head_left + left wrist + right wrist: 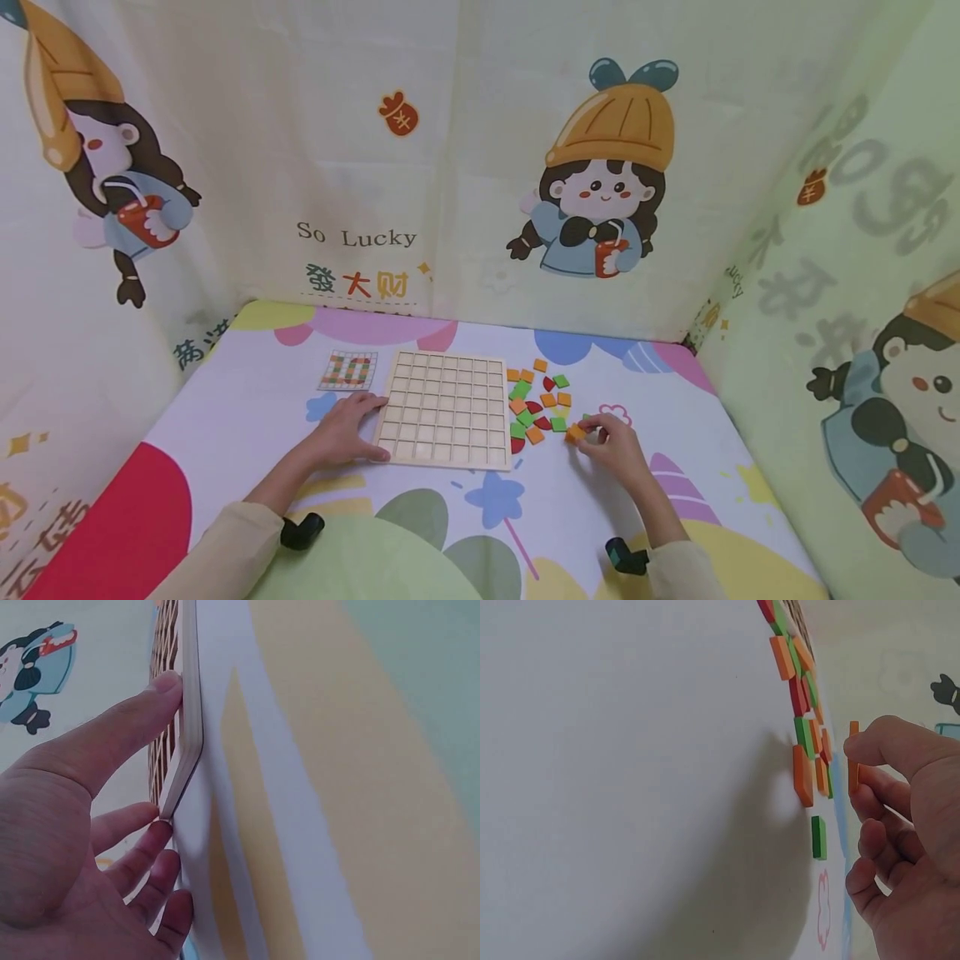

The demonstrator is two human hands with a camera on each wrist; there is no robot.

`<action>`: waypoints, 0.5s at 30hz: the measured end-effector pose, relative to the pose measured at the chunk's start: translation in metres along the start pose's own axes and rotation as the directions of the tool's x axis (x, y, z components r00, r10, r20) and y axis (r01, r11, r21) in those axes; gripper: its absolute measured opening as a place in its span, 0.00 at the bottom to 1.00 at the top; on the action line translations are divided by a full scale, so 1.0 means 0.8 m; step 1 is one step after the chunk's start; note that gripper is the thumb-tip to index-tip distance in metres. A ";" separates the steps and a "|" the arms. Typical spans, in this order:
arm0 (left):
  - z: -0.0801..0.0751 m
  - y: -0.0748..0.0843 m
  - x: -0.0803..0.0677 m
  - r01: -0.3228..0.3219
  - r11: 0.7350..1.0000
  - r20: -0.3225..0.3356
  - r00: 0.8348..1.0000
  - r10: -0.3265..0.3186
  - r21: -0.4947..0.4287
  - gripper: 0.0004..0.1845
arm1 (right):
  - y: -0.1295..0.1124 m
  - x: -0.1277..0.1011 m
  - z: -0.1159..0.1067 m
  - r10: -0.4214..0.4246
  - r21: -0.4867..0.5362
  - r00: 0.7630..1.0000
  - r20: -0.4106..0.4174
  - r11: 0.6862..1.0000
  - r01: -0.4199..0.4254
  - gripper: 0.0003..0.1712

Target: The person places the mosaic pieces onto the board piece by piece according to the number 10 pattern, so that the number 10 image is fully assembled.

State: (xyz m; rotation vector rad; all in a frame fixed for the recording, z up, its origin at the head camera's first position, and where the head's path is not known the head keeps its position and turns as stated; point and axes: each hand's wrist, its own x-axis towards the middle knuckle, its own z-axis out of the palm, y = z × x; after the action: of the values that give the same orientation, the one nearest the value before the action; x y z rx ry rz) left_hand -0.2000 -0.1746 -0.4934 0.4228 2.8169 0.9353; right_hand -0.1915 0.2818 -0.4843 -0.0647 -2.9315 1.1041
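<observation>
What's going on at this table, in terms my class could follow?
A person is handling small coloured pieces beside a wooden grid board. The left hand touches the board's left edge, while the right hand pinches an orange tile between thumb and fingers. Red, green and orange pieces lie loose to the board's right; none in view sits in the grid. A small patterned card lies to the board's left.
</observation>
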 end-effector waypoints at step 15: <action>-0.007 0.004 0.000 0.004 0.999 0.034 0.999 -0.002 -0.036 0.51 | -0.026 0.002 0.012 -0.102 0.028 0.994 -0.029 0.994 0.102 0.14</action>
State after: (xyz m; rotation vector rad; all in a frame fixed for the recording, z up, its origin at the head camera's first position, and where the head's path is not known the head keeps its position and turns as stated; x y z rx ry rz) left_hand -0.2005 -0.1753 -0.4866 0.4254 2.7652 0.9677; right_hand -0.1938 0.2599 -0.4783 0.0689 -2.8581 1.1219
